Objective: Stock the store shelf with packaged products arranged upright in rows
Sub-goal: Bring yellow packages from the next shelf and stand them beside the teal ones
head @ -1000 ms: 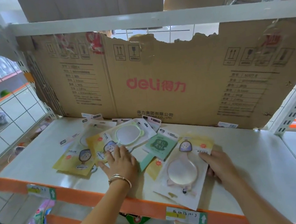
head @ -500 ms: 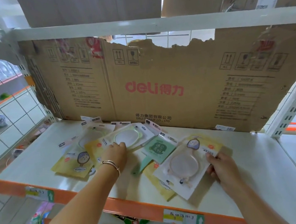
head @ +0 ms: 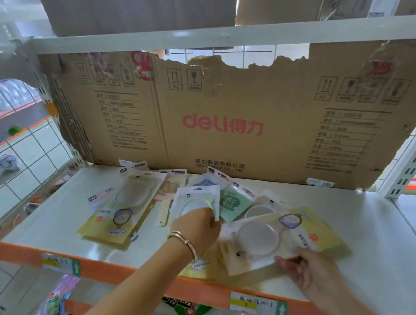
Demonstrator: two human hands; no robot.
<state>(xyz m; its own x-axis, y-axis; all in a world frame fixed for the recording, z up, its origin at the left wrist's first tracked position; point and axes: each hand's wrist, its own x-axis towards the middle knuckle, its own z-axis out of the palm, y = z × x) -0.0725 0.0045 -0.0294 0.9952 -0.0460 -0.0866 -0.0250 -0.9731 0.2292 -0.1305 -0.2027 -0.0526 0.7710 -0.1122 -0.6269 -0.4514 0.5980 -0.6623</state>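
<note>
Left hand [head: 198, 227] is closed on a white-backed packet [head: 198, 199], raised off the shelf [head: 58, 228]. Right hand [head: 310, 270] pinches the near edge of a yellow mirror packet [head: 275, 239] lying flat. A green packet [head: 234, 203] lies just beyond both grips; further packets [head: 125, 210] lie flat left of the left hand.

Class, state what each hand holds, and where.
Left hand: white-backed packet, bottom edge. Right hand: yellow packet, near edge.
</note>
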